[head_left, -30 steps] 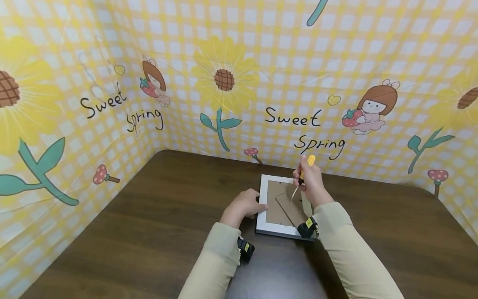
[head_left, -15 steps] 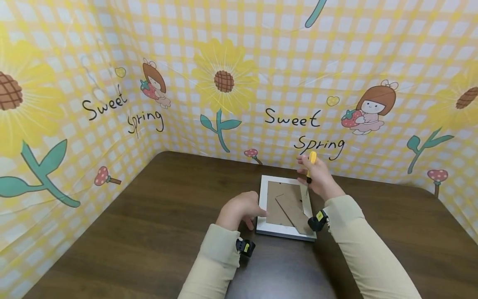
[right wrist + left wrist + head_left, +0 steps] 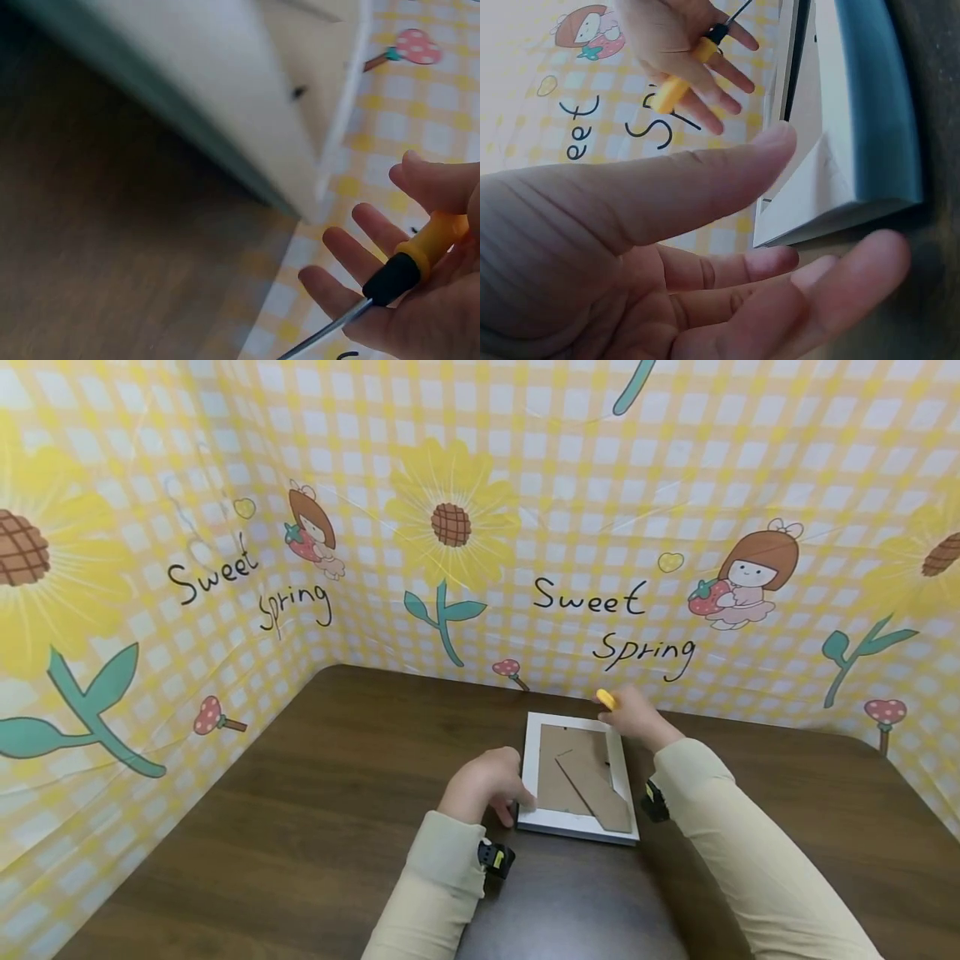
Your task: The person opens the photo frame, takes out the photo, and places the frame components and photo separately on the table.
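Note:
A white picture frame (image 3: 532, 760) lies back side up on the table, showing a brown backing board (image 3: 553, 789) and a slanted brown stand flap (image 3: 609, 806). By its left side, my left hand (image 3: 487, 779) hovers with thumb and fingers spread apart; the thumb overlaps the lower-left corner, and I cannot tell if it touches. Beyond the upper-right corner, my right hand (image 3: 637, 718) holds a screwdriver (image 3: 431, 244) by its yellow and black handle. The thumb keeps the handle against the palm while the other fingers extend. In the right wrist view the metal shaft points away from the frame.
A dark wooden table (image 3: 322, 810) carries the frame. A yellow checked cloth (image 3: 555, 527) with printed flowers and lettering hangs right behind the table's back edge and along its left side. Small dark tabs (image 3: 299, 92) sit along the backing's edge.
My right hand and the screwdriver have moved from over the backing to beyond the frame's upper-right corner, uncovering the stand flap. My left hand has slid slightly down the frame's left side.

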`<state>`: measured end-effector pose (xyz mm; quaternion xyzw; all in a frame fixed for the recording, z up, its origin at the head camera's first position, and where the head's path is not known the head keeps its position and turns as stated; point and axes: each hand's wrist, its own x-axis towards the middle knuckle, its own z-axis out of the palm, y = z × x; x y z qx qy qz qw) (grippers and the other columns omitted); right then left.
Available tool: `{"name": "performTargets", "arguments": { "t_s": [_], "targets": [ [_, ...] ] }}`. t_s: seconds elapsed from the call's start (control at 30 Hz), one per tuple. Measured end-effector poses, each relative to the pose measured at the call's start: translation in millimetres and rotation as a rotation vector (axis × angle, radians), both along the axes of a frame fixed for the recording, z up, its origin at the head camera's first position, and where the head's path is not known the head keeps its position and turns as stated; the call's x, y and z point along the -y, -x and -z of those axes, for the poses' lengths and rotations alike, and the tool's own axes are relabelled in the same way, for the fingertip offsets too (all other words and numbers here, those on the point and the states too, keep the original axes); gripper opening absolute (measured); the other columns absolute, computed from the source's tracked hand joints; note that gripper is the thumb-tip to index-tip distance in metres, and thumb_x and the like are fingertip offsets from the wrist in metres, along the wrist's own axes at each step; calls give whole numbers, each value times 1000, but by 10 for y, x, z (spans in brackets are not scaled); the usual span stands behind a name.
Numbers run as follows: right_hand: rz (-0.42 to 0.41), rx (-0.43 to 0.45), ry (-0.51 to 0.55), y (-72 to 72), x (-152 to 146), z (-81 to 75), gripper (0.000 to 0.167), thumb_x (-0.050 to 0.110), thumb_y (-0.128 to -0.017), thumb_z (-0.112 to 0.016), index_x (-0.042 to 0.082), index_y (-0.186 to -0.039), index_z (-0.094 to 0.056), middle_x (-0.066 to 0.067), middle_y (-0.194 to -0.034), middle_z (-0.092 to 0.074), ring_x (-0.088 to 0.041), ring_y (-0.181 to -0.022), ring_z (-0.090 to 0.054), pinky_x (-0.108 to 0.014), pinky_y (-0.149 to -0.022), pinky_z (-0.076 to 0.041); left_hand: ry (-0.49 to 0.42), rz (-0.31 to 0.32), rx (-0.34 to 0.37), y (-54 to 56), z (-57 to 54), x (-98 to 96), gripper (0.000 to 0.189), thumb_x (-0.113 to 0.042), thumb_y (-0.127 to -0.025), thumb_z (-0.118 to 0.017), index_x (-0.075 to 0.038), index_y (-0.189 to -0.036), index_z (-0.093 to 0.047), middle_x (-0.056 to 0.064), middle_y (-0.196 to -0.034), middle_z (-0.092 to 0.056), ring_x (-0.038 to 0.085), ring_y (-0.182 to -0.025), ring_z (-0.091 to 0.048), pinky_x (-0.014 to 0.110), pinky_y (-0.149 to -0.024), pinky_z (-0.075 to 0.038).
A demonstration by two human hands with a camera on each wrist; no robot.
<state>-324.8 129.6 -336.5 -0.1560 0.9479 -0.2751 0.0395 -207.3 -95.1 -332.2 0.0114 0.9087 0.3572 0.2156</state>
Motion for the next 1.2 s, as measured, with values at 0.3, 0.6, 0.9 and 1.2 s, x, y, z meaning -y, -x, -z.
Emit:
{"name": "performTargets", "arguments": {
  "t_s": [0.3, 0.6, 0.9, 1.2],
  "targets": [
    [-82, -36, -82, -6, -47, 178, 8, -3, -86, -63, -9, -92, -65, -9, -74, -53, -20, -67, -46, -29, -63, -39, -9, 8, -1, 2, 14, -25, 25, -5, -82, -80, 2, -89, -56, 17, -80, -59, 34, -68, -74, 37, -70, -59],
    [-93, -19, -69, 20, -118, 223, 11, 1, -87, -69, -7, -94, -68, -8, -75, -54, -20, -70, -47, -30, -65, -39, -25, 14, -5, 12, 33, -65, 27, -2, -83, -78, 4, -96, -55, 16, -83, -55, 35, -67, -73, 37, -66, -60],
    [-52, 3, -76, 22, -129, 259, 18, 3, -88, -69, -8, -102, -69, -9, -77, -55, -21, -72, -47, -30, -66, -38, -26, 2, -3, 19, 62, -90, 24, 1, -84, -76, 3, -94, -54, 17, -81, -55, 36, -66, -72, 39, -63, -60],
    [31, 29, -76, -5, -151, 290, 27, 5, -89, -68, -8, -113, -68, -13, -85, -61, -23, -75, -49, -32, -68, -40, -53, -20, -25, 50, 119, -69, 21, 0, -87, -73, 4, -97, -55, 17, -84, -57, 27, -55, -68, 34, -60, -58]
  ]
}}
